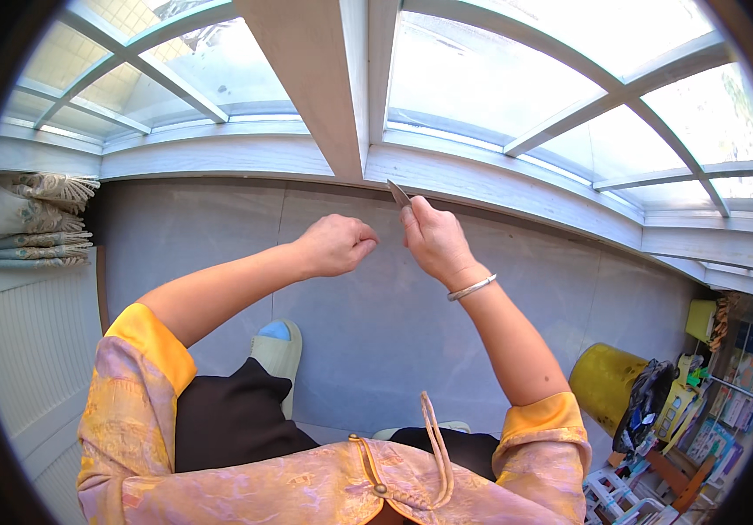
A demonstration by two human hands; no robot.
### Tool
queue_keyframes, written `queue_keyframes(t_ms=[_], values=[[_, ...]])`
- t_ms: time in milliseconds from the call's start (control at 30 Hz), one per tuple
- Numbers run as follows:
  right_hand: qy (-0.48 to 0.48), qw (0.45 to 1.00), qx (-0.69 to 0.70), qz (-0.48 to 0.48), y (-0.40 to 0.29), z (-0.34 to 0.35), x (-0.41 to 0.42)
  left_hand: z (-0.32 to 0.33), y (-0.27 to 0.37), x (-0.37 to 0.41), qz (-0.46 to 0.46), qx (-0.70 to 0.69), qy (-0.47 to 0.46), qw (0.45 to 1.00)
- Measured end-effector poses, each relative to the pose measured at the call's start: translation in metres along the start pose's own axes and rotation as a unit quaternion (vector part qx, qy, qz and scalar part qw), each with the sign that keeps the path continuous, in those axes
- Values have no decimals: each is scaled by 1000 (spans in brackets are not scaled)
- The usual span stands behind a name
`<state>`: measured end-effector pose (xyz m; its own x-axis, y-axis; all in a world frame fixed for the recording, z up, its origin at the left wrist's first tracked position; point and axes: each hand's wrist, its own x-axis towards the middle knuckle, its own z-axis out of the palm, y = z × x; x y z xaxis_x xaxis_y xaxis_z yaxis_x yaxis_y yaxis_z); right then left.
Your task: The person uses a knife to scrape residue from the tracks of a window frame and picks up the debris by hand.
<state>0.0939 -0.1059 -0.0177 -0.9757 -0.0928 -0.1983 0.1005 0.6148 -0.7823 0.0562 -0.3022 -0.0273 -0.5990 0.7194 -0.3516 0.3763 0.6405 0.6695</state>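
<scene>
In my right hand (439, 239) is a short pointed metal blade (399, 193); its tip points up and to the left, close to the white window frame, and its handle is hidden by the fingers. A silver bangle (472, 287) circles the right wrist. My left hand (340, 245) hangs to the left of it, fingers curled inward, above the grey floor; whether something small is inside it cannot be told. The two hands are apart.
White-framed windows (475, 177) span the far side. Folded patterned curtains (48, 220) hang over a white slatted panel (41, 341) at left. At right stand a yellow-green bin (603, 387) with a black bag and shelves of books (738, 400). A slippered foot (284, 348) rests below.
</scene>
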Motion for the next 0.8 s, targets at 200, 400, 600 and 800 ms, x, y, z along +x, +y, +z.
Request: queue_keyframes(t_ms=[200, 400, 600, 800], values=[[36, 764, 629, 141, -13, 31, -17, 25, 41, -14, -176, -440, -139, 869], [77, 742, 647, 159, -1, 38, -29, 26, 46, -29, -161, -408, -158, 884], [116, 695, 695, 144, 16, 38, -35, 27, 39, -26, -156, -519, -176, 822], [185, 689, 676, 187, 29, 50, -35, 26, 38, -23, -211, -624, -229, 717]])
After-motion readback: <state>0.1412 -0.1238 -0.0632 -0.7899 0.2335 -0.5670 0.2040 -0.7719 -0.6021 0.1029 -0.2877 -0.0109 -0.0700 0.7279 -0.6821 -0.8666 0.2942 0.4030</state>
